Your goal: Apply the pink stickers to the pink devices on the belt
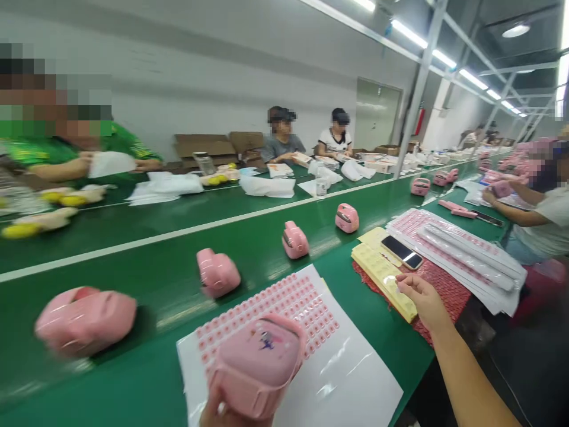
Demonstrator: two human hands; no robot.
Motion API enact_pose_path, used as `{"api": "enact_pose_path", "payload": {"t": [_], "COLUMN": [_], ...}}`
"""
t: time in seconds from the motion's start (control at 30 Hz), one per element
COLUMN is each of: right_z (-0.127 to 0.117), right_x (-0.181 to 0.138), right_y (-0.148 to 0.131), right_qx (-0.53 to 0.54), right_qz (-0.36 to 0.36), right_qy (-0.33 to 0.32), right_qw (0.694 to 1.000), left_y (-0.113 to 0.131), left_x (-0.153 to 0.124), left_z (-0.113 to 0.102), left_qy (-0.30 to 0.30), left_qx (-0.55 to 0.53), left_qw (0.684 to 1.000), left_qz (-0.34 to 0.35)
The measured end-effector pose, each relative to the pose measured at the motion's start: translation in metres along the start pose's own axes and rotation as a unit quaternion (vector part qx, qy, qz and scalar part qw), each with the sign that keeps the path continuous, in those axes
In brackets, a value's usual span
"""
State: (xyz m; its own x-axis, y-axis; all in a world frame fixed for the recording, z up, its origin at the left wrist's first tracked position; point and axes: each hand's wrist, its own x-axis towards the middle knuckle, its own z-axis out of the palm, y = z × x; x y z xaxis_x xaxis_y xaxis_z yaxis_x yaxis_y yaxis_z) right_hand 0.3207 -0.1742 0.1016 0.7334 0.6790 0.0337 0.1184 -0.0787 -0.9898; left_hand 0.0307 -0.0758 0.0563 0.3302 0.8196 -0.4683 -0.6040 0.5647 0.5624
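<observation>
"Where is the pink case [260, 362]?"

"In the left hand [217, 409], which grips its lower end. It is held above the sheet of pink round stickers [311, 293], printed face upward."

"And the right hand [422, 299]?"

"Fingertips drawn narrow over the yellow sticker pad [377, 270], pinching a small pale piece [398, 289], too small to name."

"How would you handle that well?"

"I'd pinch lightly at the rim and draw it away low and slowly, so it doesn't crease. The pad lies on a red mesh mat [444, 290] and may shift if tugged, with the smartphone [402, 252] right there too."

"And the case?"

"The shell looks smooth, so I'd support it from underneath, tilt its face toward me, and keep fingers off the print."
</observation>
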Motion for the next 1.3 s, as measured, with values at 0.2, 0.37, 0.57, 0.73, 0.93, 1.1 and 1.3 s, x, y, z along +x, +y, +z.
{"api": "enact_pose_path", "payload": {"t": [0.2,0.37,0.57,0.73,0.93,1.1,1.3], "right_z": [0.109,0.151,0.157,0.161,0.165,0.16,0.15], "right_x": [-0.033,-0.046,-0.046,-0.047,-0.055,-0.064,0.007], "right_y": [-0.036,-0.036,-0.026,-0.022,-0.012,-0.012,-0.01], "right_qx": [0.106,0.071,0.055,0.03,-0.018,-0.013,-0.083], "right_qz": [-0.003,0.031,0.015,-0.011,-0.149,-0.269,-0.231], "right_qy": [-0.301,-0.348,-0.338,-0.32,-0.265,-0.253,-0.162], "right_qw": [0.948,0.934,0.939,0.947,0.952,0.929,0.956], "left_y": [-0.016,-0.02,-0.02,-0.022,-0.021,-0.02,-0.007], "left_x": [-0.003,0.0,-0.001,0.001,-0.001,-0.002,-0.004], "left_z": [0.022,0.023,0.025,0.02,0.022,0.023,0.028], "left_qy": [0.033,0.028,0.043,0.06,0.058,0.052,0.036], "left_qx": [0.081,0.101,0.101,0.091,0.085,0.072,-0.024], "left_qw": [0.985,0.982,0.981,0.982,0.982,0.984,0.994], "left_qz": [0.148,0.159,0.161,0.157,0.156,0.154,0.1]}}
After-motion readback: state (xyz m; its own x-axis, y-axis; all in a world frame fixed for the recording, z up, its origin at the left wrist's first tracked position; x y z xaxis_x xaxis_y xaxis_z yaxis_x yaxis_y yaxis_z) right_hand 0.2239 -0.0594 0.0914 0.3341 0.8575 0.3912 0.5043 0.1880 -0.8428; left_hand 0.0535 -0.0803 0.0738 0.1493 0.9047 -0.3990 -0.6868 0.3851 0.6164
